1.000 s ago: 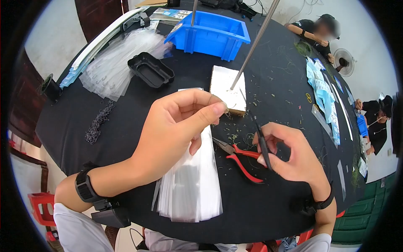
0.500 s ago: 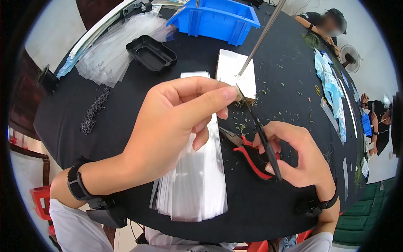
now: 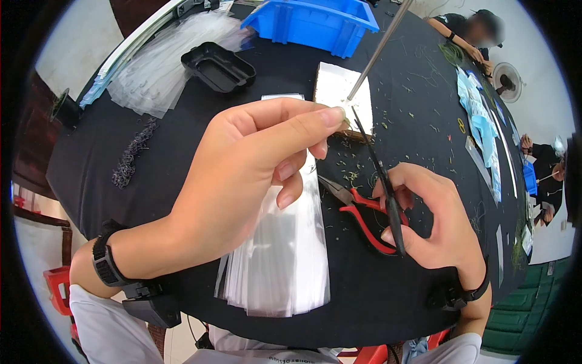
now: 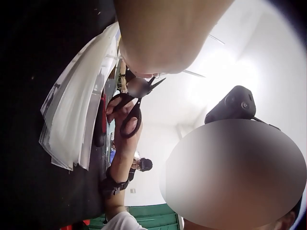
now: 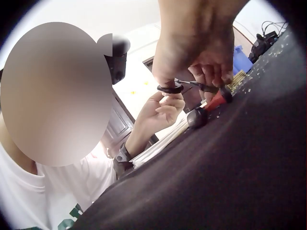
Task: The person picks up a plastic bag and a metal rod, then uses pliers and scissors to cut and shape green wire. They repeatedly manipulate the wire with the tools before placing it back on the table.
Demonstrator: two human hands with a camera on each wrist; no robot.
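Black scissors (image 3: 388, 194) are in my right hand (image 3: 433, 218), thumb and fingers through the handle loops; in the left wrist view the scissors' (image 4: 138, 103) blades stand apart. Thumb and forefinger of my left hand (image 3: 242, 164) pinch something small and greenish, too small to make out, close to the scissor tips. Under the left hand lies a fanned stack of clear plastic sleeves (image 3: 276, 267). Red-handled pliers (image 3: 364, 224) rest between the stack and my right hand. Behind the fingertips is a white-topped block (image 3: 333, 85) with a metal rod (image 3: 379, 51) rising over it.
A black tray (image 3: 218, 67), a blue bin (image 3: 312, 24) and loose plastic sleeves (image 3: 163, 73) lie toward the back. Dark tangled hooks (image 3: 132, 155) are at the left. Green scraps dot the black cloth beyond the pliers. Blue-white packets (image 3: 479, 121) line the right; other people sit beyond.
Both hands sit further right in the head view than a second ago. The scissors have come up close to the left fingertips. The left hand keeps its pinch.
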